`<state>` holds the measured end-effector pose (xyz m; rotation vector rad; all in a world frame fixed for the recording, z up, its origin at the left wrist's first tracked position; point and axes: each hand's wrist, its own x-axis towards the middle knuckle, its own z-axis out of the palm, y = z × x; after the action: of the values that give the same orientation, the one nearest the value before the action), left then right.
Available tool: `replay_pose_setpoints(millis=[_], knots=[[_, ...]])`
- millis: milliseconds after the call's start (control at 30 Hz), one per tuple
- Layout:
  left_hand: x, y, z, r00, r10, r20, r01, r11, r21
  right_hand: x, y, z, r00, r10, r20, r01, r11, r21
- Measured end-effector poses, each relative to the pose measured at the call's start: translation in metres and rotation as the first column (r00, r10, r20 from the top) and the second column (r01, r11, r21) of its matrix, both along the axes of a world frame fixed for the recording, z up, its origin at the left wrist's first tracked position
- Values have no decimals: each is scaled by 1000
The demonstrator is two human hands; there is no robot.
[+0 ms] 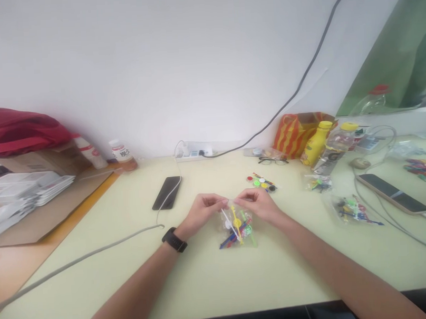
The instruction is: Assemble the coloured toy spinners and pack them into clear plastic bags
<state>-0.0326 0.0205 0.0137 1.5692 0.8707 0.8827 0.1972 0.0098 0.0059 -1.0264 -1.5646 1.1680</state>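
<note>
Between my two hands hangs a small clear plastic bag (251, 242), low over the table. Inside it are several plastic arrow-shaped pieces in white, yellow, blue, red and green, with round hubs. My left hand (205, 210), with a black watch on the wrist, pinches the bag's top left corner. The top right corner is pinched by the fingers of my right hand (258, 204). Just beyond my right hand lies a loose group of coloured discs (263, 185) and thin arrow pieces. Whether the bag's mouth is sealed I cannot tell.
Two more filled bags, a nearer one (354, 209) and a farther one (318, 182), lie right. A phone (167, 193) with a cable (96, 255) is at left. Glasses (273, 160), a yellow bottle (315, 144) and a power strip (194, 152) stand behind. Cardboard (58, 210) covers the left side.
</note>
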Motion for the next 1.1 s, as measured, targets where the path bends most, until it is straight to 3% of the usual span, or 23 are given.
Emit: replay_pose_setpoints(millis=[200, 400, 533, 767, 1100], knots=[[-9, 7, -2, 999, 40, -14, -40, 999, -7, 15, 9, -2, 1000, -27, -2, 27, 999, -29], [-11, 10, -3, 996, 75, 56, -74, 997, -33, 10, 6, 2, 996, -3, -95, -1, 999, -35], [-12, 11, -5, 988, 117, 105, -110, 992, -67, 9, 5, 0, 987, -61, -148, 55, 997, -48], [-9, 10, -7, 981, 153, 118, -141, 985, -98, 11, 5, -1, 985, -47, -165, 52, 998, 23], [-8, 7, -4, 994, 110, 5, -110, 994, -3, 1, 0, -3, 999, 28, 27, -28, 999, 24]])
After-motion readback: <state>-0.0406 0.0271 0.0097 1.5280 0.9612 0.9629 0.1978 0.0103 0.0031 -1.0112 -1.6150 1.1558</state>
